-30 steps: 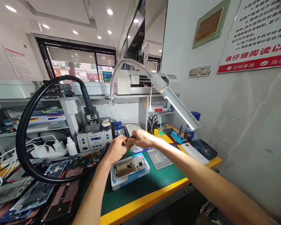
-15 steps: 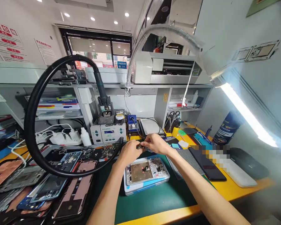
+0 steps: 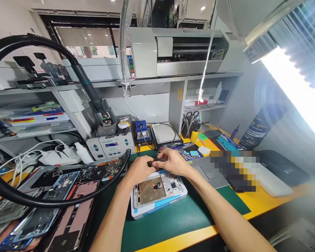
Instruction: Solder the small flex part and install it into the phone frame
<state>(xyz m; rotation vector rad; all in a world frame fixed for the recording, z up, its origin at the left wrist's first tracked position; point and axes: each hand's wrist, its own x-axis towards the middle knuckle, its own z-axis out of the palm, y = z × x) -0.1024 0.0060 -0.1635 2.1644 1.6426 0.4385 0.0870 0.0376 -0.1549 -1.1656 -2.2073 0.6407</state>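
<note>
An opened phone (image 3: pixel 157 189) with its inner boards exposed lies on a white and blue pad (image 3: pixel 170 205) on the green mat (image 3: pixel 178 220). Just above the phone's far edge, my left hand (image 3: pixel 138 169) and my right hand (image 3: pixel 173 161) meet. Both pinch a small dark part (image 3: pixel 152 162) between their fingertips. What that part is I cannot make out.
Several stripped phone frames (image 3: pixel 68 210) lie at the left under a black hose (image 3: pixel 28 201). A hot-air station (image 3: pixel 110 143) and a small heating plate (image 3: pixel 164 134) stand behind. A grey perforated mat (image 3: pixel 208 171), a dark phone and a white case (image 3: pixel 275 183) lie to the right. A bright lamp (image 3: pixel 296 84) hangs at the upper right.
The view has tilted down and come closer to the bench. Both hands stay pinched together above the opened phone, and the lamp now sits at the upper right.
</note>
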